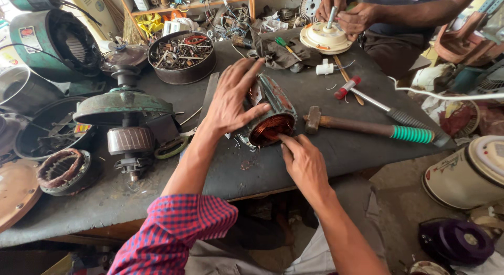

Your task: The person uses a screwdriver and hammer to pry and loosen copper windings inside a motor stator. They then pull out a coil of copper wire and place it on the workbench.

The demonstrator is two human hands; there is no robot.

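On the dark, scuffed worktop (294, 164) lies a motor stator (268, 115) on its side, its copper windings facing the person. The left hand (231, 99) lies spread across the top of the stator's casing, steadying rather than clasping it; the right hand (302, 159) has its grip drawn narrow, fingertips picking at the copper coil end and holding nothing else. The step in hand looks like inspecting or loosening the windings; pulling wire free would call for a firmer hold. Nearby lie a hammer (367, 127) with a green handle, a green fan motor (123, 104), and a round tin of scrap hardware (182, 57). Across the cluttered workshop, another person's hands (344, 12) work on a white motor housing (326, 38).
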